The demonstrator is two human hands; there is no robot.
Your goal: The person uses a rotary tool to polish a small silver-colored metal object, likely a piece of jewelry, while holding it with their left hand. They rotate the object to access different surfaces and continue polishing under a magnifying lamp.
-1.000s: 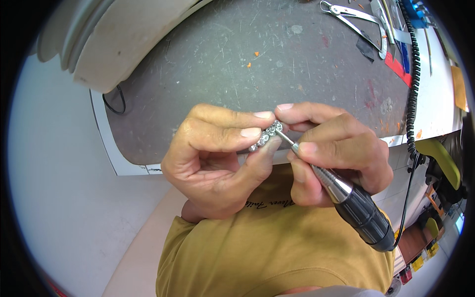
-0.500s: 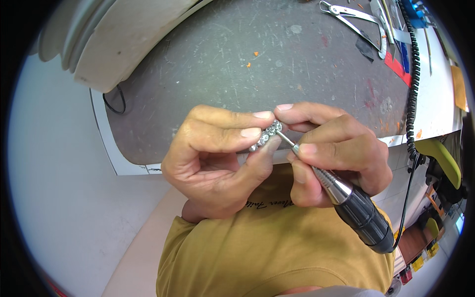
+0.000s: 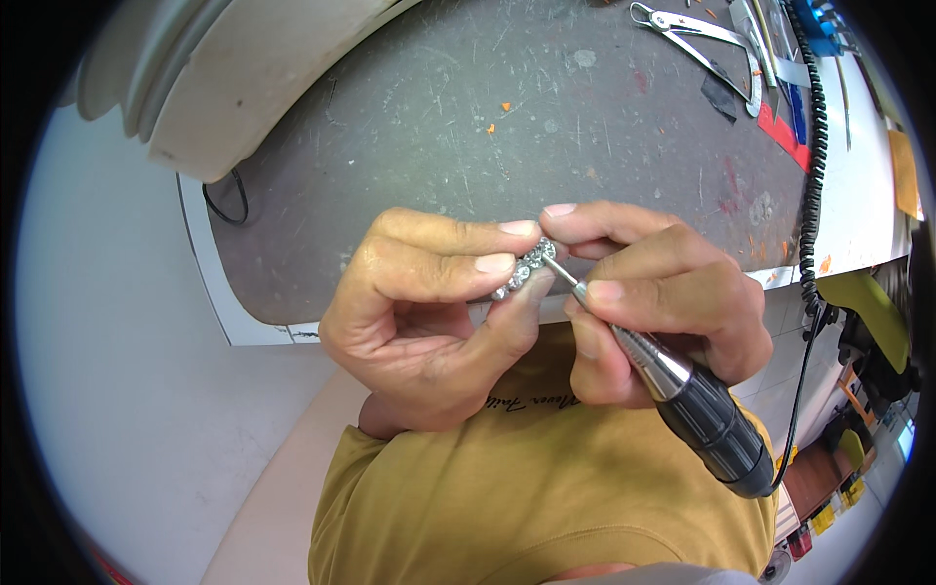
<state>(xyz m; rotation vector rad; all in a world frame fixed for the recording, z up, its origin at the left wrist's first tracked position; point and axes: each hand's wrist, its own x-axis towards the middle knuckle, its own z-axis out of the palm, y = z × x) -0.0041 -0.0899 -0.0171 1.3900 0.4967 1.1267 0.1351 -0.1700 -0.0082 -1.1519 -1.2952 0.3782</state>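
Observation:
A small silvery, openwork jewelry piece (image 3: 522, 272) is pinched between the thumb and fingers of my left hand (image 3: 429, 302). Much of it is hidden behind my fingertips. My right hand (image 3: 673, 292) holds a rotary handpiece (image 3: 704, 414) like a pen, with a black body and a metal nose. Its thin steel shank (image 3: 563, 272) points up and left, and the tip meets the right end of the jewelry piece. My right index fingertip lies close to my left fingertips. Both hands are in front of my yellow shirt, over the near edge of the table.
The grey, scratched work mat (image 3: 429, 146) has a few orange crumbs (image 3: 491, 129) on it. Metal calipers (image 3: 697, 29) lie at the far right, near a red strip (image 3: 783, 136) and a black coiled cord (image 3: 814, 166). A beige curved housing (image 3: 244, 88) stands at the far left.
Almost nothing differs. The handpiece and my right hand have shifted very slightly to the left; the left hand keeps its hold on the jewelry piece.

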